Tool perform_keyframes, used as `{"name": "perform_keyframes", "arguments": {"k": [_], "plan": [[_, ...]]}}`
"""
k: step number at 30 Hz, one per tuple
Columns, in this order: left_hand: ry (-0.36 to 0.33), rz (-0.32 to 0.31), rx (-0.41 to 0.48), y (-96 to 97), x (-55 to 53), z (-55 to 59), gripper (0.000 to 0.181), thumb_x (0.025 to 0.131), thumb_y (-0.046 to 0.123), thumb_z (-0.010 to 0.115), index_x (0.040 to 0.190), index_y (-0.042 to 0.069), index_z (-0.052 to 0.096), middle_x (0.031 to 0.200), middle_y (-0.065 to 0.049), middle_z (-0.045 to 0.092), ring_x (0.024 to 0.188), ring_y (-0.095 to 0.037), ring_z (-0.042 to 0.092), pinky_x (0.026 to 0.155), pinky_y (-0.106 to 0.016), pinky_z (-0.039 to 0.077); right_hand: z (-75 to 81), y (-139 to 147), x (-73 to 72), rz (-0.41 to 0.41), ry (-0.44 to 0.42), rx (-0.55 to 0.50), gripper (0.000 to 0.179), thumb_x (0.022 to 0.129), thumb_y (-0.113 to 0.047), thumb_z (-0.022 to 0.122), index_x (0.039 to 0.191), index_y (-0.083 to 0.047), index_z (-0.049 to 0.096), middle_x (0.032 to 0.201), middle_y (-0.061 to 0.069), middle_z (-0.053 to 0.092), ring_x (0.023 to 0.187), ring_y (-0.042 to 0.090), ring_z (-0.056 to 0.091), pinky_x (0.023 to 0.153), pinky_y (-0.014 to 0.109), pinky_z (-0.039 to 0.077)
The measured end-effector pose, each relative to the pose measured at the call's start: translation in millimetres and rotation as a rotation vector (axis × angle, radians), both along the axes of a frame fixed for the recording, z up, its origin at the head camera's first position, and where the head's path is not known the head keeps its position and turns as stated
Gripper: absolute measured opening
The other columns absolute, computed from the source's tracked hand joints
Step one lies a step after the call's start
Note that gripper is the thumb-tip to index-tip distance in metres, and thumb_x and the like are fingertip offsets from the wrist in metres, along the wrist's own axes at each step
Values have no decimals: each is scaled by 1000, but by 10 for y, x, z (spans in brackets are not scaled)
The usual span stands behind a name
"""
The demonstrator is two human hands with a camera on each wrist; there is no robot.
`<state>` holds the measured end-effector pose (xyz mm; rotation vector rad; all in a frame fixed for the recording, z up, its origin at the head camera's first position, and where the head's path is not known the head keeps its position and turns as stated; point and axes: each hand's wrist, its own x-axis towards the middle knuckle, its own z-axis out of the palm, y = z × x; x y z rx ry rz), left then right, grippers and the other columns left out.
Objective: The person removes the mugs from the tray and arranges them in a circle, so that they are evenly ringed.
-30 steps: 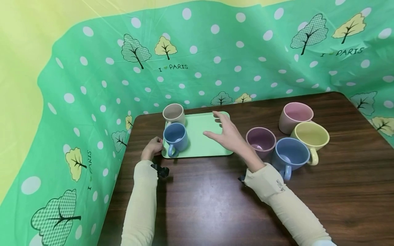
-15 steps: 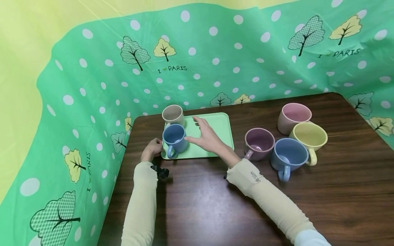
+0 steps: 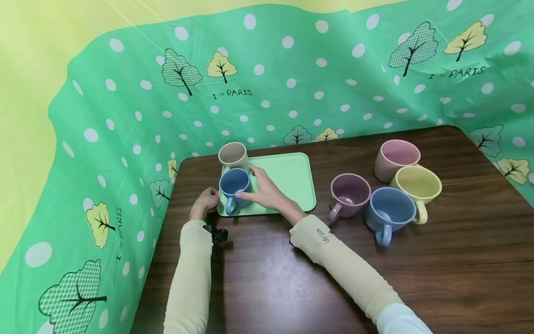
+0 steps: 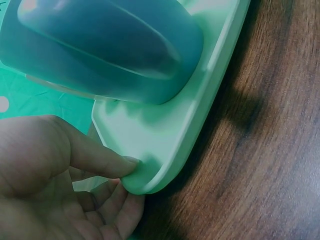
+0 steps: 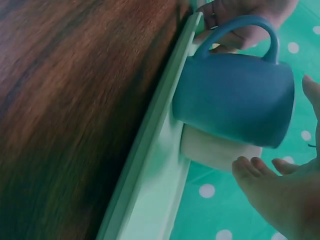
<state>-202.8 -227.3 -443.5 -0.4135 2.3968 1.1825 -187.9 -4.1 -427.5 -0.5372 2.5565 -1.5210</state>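
Observation:
A light green tray (image 3: 292,178) lies on the table, with a blue mug (image 3: 233,181) and a beige-grey mug (image 3: 232,155) standing upright at its left end. My left hand (image 3: 205,202) pinches the tray's near left corner; in the left wrist view the thumb (image 4: 112,162) is on top and the other fingers are underneath. My right hand (image 3: 267,191) is beside the blue mug, thumb and fingers spread around its right side. The right wrist view shows the fingers (image 5: 247,172) relaxed and a small gap from the mug's wall.
To the right of the tray, a purple mug (image 3: 349,190), a second blue mug (image 3: 390,208), a yellow mug (image 3: 419,183) and a pink mug (image 3: 394,162) stand close together on the dark wood table (image 3: 271,269). A green dotted cloth (image 3: 308,93) hangs behind the table.
My right hand has moved left across the tray, from over its right part to the blue mug. My left hand has stayed on the tray's corner, and the mugs have not moved.

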Motion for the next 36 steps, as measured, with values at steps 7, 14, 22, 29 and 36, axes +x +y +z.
{"name": "perform_keyframes", "arguments": {"k": [7, 14, 22, 29, 36], "plan": [[9, -3, -6, 3, 5, 4, 27, 89, 4, 40, 115, -2, 44, 112, -14, 45, 94, -23, 49, 84, -34, 47, -55, -108, -54, 25, 0, 9, 99, 75, -46, 76, 151, -16, 21, 151, 9, 29, 132, 26, 39, 104, 49, 38], [2, 6, 0, 10, 17, 32, 25, 89, 4, 42, 113, -1, 44, 111, -14, 45, 93, -23, 49, 81, -33, 46, -71, -161, -79, 42, -1, 19, 103, 74, -46, 77, 152, -14, 18, 151, 12, 29, 131, 27, 41, 103, 50, 39], [2, -8, -16, 1, 13, 30, 24, 91, 5, 41, 114, 0, 44, 112, -15, 45, 95, -24, 49, 84, -35, 47, -44, -194, -80, 32, 23, 75, 108, 72, -49, 78, 153, -14, 15, 152, 12, 29, 132, 28, 40, 102, 50, 40], [-3, 2, 1, 4, 8, 34, 26, 91, 3, 43, 116, -1, 43, 113, -14, 44, 96, -23, 49, 88, -37, 47, -29, -151, -38, -29, 66, 122, 103, 70, -52, 78, 150, -13, 26, 150, 10, 35, 130, 29, 43, 99, 49, 42], [3, 2, 7, 2, 13, 47, 28, 88, 0, 45, 115, -2, 43, 109, -14, 44, 91, -22, 49, 85, -35, 48, 15, -42, 18, -68, 69, 110, 101, 66, -50, 81, 146, -11, 34, 139, 10, 47, 121, 28, 50, 94, 46, 46]]}}
